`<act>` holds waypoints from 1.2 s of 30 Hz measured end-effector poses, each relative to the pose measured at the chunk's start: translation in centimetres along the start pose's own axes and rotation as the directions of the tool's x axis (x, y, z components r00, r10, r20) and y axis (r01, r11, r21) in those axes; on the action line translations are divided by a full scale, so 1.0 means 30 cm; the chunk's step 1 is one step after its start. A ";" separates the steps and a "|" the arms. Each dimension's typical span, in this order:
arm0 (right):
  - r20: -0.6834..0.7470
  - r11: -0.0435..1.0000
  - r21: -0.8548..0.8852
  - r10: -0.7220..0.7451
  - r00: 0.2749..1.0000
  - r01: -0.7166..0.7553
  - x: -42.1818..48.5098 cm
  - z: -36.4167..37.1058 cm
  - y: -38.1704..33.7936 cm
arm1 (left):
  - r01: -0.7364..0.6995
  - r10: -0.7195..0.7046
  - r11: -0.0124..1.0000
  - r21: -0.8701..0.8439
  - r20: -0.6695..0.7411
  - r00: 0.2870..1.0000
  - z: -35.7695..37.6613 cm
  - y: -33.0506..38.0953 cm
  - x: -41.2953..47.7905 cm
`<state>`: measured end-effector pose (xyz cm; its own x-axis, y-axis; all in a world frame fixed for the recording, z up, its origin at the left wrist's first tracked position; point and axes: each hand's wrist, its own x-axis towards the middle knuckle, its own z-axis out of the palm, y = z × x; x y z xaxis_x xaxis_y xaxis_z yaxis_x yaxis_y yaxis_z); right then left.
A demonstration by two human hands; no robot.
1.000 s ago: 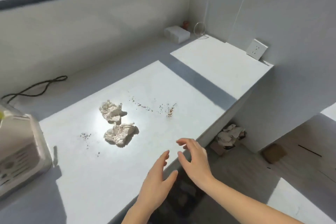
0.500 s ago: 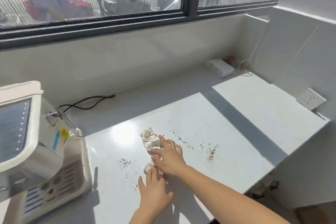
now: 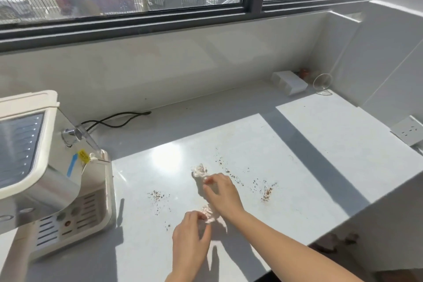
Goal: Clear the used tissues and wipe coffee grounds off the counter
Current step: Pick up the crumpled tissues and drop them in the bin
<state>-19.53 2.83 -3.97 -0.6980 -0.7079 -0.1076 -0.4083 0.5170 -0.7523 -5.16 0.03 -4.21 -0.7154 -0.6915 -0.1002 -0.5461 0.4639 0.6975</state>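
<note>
right hand [image 3: 220, 194] curled over far tissue [image 3: 200, 170], gripping its near edge, most of it hidden | left hand [image 3: 191, 242] seems to pinch near tissue [image 3: 209, 215] (blurred, partly under the right wrist) | both tissues on sunlit surface [image 3: 297, 155] | coffee grounds [image 3: 266, 194] scattered either side | coffee machine [image 3: 45, 178] cut off left

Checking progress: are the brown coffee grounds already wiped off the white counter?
No, scattered brown coffee grounds lie on the white counter.
</note>
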 end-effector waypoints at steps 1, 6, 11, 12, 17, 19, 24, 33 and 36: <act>-0.051 0.997 0.077 0.011 0.999 -0.007 -0.016 -0.031 0.007 | 0.010 -0.012 0.998 -0.057 -0.040 0.999 -0.001 0.020 -0.013; -0.188 0.947 0.318 0.103 0.977 -0.039 -0.130 -0.196 0.097 | -0.010 -0.009 0.982 -0.186 -0.103 0.995 0.070 0.164 -0.076; -0.238 0.884 0.455 0.234 0.943 -0.105 -0.298 -0.339 0.269 | -0.046 0.049 0.970 -0.240 0.005 0.999 0.210 0.294 -0.168; -0.240 0.871 0.475 0.265 0.934 -0.125 -0.334 -0.364 0.310 | -0.057 0.067 0.971 -0.233 0.036 0.997 0.241 0.312 -0.192; -0.263 0.825 0.519 0.404 0.876 -0.224 -0.535 -0.452 0.524 | -0.092 0.137 0.978 -0.186 0.244 0.960 0.429 0.339 -0.343; -0.247 0.796 0.540 0.460 0.853 -0.273 -0.614 -0.456 0.601 | -0.049 0.096 0.988 -0.149 0.328 0.940 0.513 0.329 -0.404; -0.117 0.712 0.531 0.598 0.793 -0.459 -0.784 -0.391 0.731 | 0.380 -0.303 0.919 -0.105 0.428 0.851 0.663 0.257 -0.535; 0.034 0.498 0.552 0.788 0.614 -0.669 -0.769 -0.198 0.840 | 0.455 -0.404 0.890 0.030 0.517 0.755 0.721 0.137 -0.439; 0.177 0.409 0.567 0.787 0.590 -0.715 -0.766 -0.140 0.873 | 0.392 -0.365 0.914 0.102 0.631 0.685 0.735 0.126 -0.421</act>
<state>-16.67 34.66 -18.46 -0.6293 -0.0963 -0.7712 0.6657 0.4452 -0.5988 -7.81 22.72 -15.97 -0.5658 -0.2936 -0.7705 -0.8245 0.2094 0.5257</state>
